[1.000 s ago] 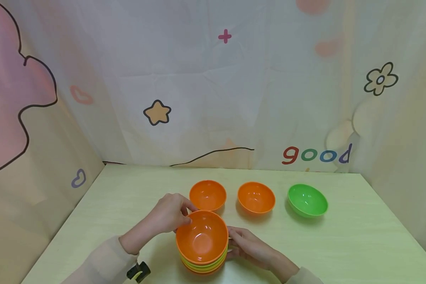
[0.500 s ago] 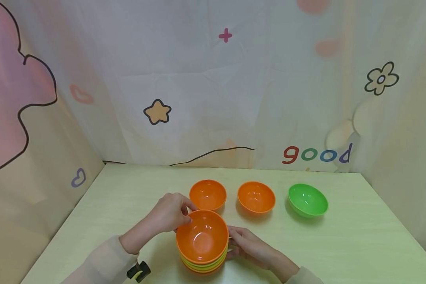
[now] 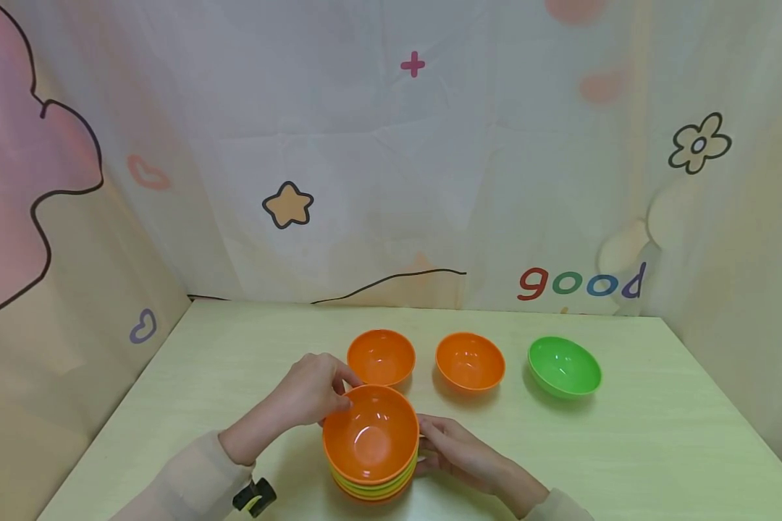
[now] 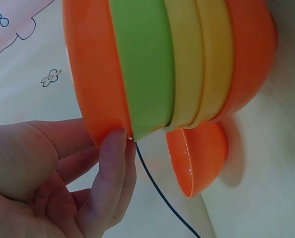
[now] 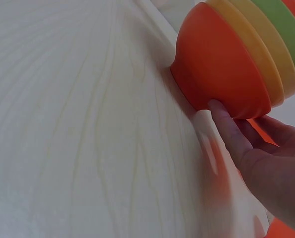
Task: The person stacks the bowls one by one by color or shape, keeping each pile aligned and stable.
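- Left hand (image 3: 318, 391) pinches the top orange bowl (image 3: 373, 438) by its rim, thumb inside.
- Right hand (image 3: 459, 454), fingers nearly straight, touches the bowl stack (image 4: 175, 59).
- The glossy, round bowl stack stands on the wood-grained table (image 3: 625, 449).

Behind stack (image 3: 371, 443) — orange bowl (image 3: 381, 356); gap rightward

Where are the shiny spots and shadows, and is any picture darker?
Head view: white glints inside the green bowl and top stacked bowl, shadow below the green one; left wrist: soft shadow beside the unstacked orange bowl; right wrist: darker, with a grey-looking table.
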`<move>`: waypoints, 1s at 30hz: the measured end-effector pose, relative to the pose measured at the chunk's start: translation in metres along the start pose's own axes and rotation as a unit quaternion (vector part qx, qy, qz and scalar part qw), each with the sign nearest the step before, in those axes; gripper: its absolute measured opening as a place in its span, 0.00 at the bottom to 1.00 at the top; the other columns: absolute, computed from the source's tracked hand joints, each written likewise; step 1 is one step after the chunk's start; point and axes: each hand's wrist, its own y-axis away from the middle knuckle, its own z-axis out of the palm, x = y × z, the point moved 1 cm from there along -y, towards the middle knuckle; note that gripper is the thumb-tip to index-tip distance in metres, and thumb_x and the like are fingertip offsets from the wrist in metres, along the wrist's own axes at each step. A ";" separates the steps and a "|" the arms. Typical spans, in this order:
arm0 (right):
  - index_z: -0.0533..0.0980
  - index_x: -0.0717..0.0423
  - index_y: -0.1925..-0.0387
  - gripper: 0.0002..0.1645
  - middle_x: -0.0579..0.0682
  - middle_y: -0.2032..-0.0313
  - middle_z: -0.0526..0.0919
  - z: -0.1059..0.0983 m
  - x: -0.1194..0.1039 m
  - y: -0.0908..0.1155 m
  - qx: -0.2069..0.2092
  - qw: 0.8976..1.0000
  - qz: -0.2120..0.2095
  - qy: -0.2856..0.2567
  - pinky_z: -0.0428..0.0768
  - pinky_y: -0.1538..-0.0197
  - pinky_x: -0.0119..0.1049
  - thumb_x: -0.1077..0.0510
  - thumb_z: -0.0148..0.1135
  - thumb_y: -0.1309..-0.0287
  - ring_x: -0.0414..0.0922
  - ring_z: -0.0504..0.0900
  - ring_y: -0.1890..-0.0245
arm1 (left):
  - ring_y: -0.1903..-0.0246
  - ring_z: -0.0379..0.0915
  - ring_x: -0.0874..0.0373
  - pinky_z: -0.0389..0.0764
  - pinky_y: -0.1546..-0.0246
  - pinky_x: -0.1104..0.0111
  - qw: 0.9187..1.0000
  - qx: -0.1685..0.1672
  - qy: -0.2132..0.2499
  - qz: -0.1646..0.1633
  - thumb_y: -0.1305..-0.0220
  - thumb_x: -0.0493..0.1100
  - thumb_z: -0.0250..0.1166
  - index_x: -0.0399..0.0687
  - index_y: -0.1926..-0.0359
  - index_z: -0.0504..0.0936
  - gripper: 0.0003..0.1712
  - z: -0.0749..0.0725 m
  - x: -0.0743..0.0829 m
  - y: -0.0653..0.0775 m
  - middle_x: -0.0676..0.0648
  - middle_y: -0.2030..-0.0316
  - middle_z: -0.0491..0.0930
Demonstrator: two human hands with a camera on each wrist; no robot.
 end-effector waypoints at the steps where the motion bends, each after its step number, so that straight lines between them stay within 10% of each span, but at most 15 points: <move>1: 0.54 0.66 0.33 0.39 0.60 0.38 0.66 0.000 0.000 0.000 -0.001 1.000 -0.001 -0.001 0.76 0.47 0.43 0.42 0.43 0.33 0.48 0.75 0.47 | 0.87 0.73 0.60 0.78 0.85 0.72 1.000 0.000 0.000 0.000 0.51 0.31 0.68 0.44 0.62 0.85 0.13 0.000 0.000 0.000 0.47 0.76 0.75; 30: 0.53 0.65 0.33 0.39 0.61 0.37 0.64 0.001 0.000 0.001 -0.005 1.000 -0.004 0.003 0.76 0.47 0.43 0.42 0.42 0.33 0.48 0.74 0.45 | 0.87 0.72 0.59 0.77 0.84 0.73 1.000 -0.003 -0.018 0.007 0.51 0.33 0.69 0.45 0.62 0.85 0.12 -0.002 -0.002 0.000 0.49 0.77 0.75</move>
